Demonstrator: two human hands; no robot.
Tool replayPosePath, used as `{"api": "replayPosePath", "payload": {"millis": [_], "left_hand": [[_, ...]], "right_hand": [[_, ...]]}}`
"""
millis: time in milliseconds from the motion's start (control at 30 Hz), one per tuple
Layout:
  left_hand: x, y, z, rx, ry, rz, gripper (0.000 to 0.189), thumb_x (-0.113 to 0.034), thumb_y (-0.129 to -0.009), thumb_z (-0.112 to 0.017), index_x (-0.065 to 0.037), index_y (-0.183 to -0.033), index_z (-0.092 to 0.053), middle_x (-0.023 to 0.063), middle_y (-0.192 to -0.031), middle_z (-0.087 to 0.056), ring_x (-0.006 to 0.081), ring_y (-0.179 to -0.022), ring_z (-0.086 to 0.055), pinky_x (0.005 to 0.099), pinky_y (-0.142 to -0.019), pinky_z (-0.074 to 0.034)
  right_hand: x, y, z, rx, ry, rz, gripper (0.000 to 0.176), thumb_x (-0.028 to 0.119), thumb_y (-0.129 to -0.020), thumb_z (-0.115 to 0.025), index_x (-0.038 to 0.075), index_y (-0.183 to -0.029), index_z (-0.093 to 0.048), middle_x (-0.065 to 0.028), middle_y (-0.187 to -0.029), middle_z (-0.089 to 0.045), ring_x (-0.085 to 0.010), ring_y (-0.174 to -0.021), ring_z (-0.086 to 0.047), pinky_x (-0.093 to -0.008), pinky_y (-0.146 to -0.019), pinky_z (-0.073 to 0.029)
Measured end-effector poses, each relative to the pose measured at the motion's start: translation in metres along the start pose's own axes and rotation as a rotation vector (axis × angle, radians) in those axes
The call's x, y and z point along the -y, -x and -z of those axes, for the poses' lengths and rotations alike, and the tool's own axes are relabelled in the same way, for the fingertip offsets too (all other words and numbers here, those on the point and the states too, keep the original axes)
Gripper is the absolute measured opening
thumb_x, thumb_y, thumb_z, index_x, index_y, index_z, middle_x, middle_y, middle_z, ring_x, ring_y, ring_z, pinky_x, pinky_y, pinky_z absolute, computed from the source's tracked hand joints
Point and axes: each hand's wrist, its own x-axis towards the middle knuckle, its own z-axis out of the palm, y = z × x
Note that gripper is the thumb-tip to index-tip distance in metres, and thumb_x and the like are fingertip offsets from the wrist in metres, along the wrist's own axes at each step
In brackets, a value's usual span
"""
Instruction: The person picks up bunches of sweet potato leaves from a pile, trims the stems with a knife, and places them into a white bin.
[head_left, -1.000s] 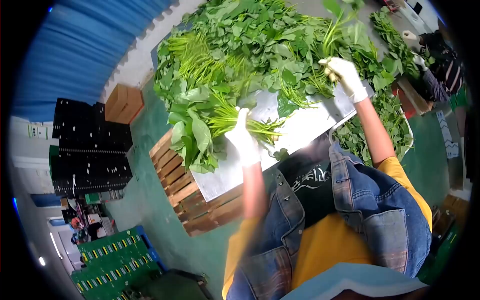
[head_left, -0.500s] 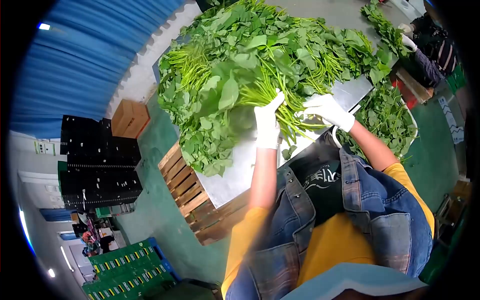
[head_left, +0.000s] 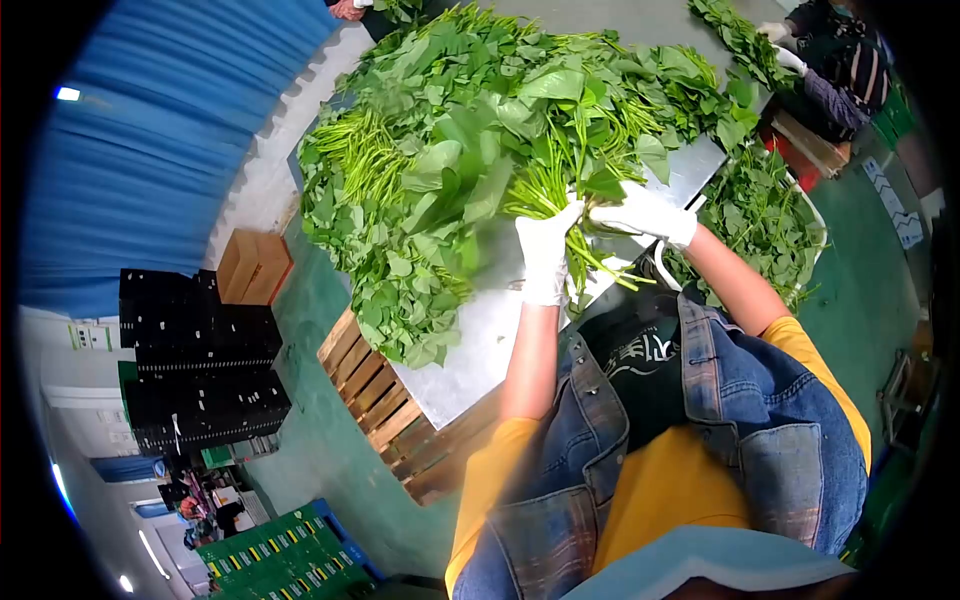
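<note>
A bunch of leafy green stems (head_left: 545, 188) is wrapped in my white-gloved left hand (head_left: 543, 255), its leaves fanning up and left and the cut ends hanging below. My right hand (head_left: 645, 216), also gloved in white, meets the bunch from the right. Its fingers are closed against the stems beside my left thumb. Behind both hands a large heap of the same leafy greens (head_left: 400, 255) covers most of the metal table (head_left: 470, 345). The fingertips of my right hand are partly hidden by stems and leaves.
A tub of greens (head_left: 765, 225) stands at right. Beyond it, a co-worker's gloved hands (head_left: 785, 50) hold another bunch. A wooden pallet (head_left: 375, 395) shows under the table's left side. Black crates (head_left: 200, 350), a cardboard box (head_left: 253, 267) and green crates (head_left: 285, 560) are at left.
My right hand has moved left, closing in on the bunch beside my left hand. The stems are gathered more tightly and more upright. The view has shifted slightly.
</note>
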Motion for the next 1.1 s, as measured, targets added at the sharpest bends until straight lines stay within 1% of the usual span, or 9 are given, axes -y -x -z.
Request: {"api": "replayPosePath", "payload": {"millis": [233, 300, 400, 500, 767, 900, 967, 1033, 1100], "left_hand": [[0.025, 0.001, -0.009, -0.074, -0.395, -0.334, 0.029, 0.007, -0.068, -0.070, 0.004, -0.096, -0.062, 0.0061, -0.084, -0.063, 0.0126, -0.071, -0.058, 0.0265, -0.068, -0.050], [0.027, -0.003, -0.008, -0.098, -0.214, -0.039, 0.027, 0.006, -0.068, -0.071, 0.003, -0.094, -0.062, 0.0060, -0.083, -0.063, 0.0128, -0.069, -0.058, 0.0259, -0.067, -0.050], [0.036, 0.000, -0.011, 0.052, -0.674, -0.491, 0.028, 0.005, -0.068, -0.072, 0.004, -0.094, -0.062, 0.0060, -0.085, -0.063, 0.0127, -0.070, -0.057, 0.0251, -0.065, -0.048], [0.025, -0.001, -0.023, -0.039, 0.150, 0.083, 0.031, 0.005, -0.067, -0.072, 0.004, -0.096, -0.061, 0.0056, -0.086, -0.063, 0.0124, -0.070, -0.057, 0.0247, -0.065, -0.048], [0.040, -0.014, -0.028, -0.095, 0.027, 0.104, 0.027, 0.002, -0.073, -0.071, 0.005, -0.098, -0.061, 0.0056, -0.089, -0.063, 0.0114, -0.071, -0.056, 0.0249, -0.063, -0.047], [0.055, -0.020, -0.024, 0.012, 0.070, 0.039, 0.025, 0.004, -0.073, -0.070, 0.005, -0.097, -0.061, 0.0061, -0.088, -0.064, 0.0114, -0.069, -0.057, 0.0244, -0.063, -0.049], [0.038, -0.012, -0.031, 0.027, 0.196, 0.086, 0.027, 0.004, -0.072, -0.071, 0.004, -0.097, -0.062, 0.0066, -0.088, -0.064, 0.0122, -0.071, -0.058, 0.0252, -0.066, -0.049], [0.024, -0.006, -0.037, -0.026, 0.162, 0.098, 0.030, 0.006, -0.069, -0.071, 0.003, -0.097, -0.062, 0.0064, -0.088, -0.064, 0.0127, -0.072, -0.058, 0.0265, -0.068, -0.048], [0.023, -0.013, -0.036, -0.179, 0.173, 0.033, 0.027, 0.005, -0.067, -0.072, 0.001, -0.092, -0.064, 0.0050, -0.085, -0.063, 0.0135, -0.071, -0.058, 0.0273, -0.068, -0.048]], "right_hand": [[-0.007, -0.002, -0.008, -0.353, -0.636, -0.005, 0.020, 0.013, -0.082, -0.064, 0.000, -0.098, -0.064, -0.0029, -0.088, -0.064, -0.0087, -0.075, -0.057, -0.0226, -0.065, -0.044], [-0.016, -0.002, -0.007, -0.382, -0.616, -0.012, 0.018, 0.012, -0.082, -0.064, 0.000, -0.096, -0.064, -0.0032, -0.087, -0.064, -0.0091, -0.074, -0.057, -0.0229, -0.065, -0.044], [-0.020, 0.002, -0.003, -0.417, -0.470, 0.043, 0.016, 0.010, -0.082, -0.063, 0.000, -0.094, -0.065, -0.0033, -0.085, -0.065, -0.0096, -0.072, -0.058, -0.0231, -0.064, -0.044], [-0.003, 0.018, 0.000, -0.407, -0.164, 0.151, 0.017, 0.010, -0.081, -0.058, 0.001, -0.093, -0.065, -0.0022, -0.083, -0.065, -0.0087, -0.071, -0.057, -0.0240, -0.063, -0.044], [-0.032, 0.019, -0.003, -0.441, 0.521, 0.208, 0.022, 0.020, -0.085, -0.057, 0.002, -0.096, -0.063, -0.0051, -0.089, -0.064, -0.0149, -0.082, -0.059, -0.0264, -0.074, -0.046], [-0.090, 0.014, 0.010, -0.228, -0.053, 0.432, 0.029, 0.021, -0.091, -0.050, 0.002, -0.111, -0.057, -0.0074, -0.103, -0.062, -0.0150, -0.094, -0.057, -0.0268, -0.083, -0.045], [-0.165, -0.002, 0.010, -0.315, -0.469, 0.193, 0.027, 0.017, -0.092, -0.047, 0.002, -0.113, -0.055, -0.0075, -0.104, -0.061, -0.0160, -0.094, -0.057, -0.0281, -0.085, -0.045], [-0.122, 0.020, 0.012, -0.344, 0.343, 0.225, 0.026, 0.016, -0.092, -0.047, 0.002, -0.111, -0.056, -0.0067, -0.102, -0.061, -0.0158, -0.092, -0.057, -0.0276, -0.084, -0.045], [-0.078, 0.050, 0.017, -0.267, 0.211, 0.273, 0.024, 0.023, -0.089, -0.050, 0.005, -0.102, -0.061, -0.0070, -0.083, -0.062, -0.0168, -0.077, -0.057, -0.0274, -0.072, -0.046]]}}
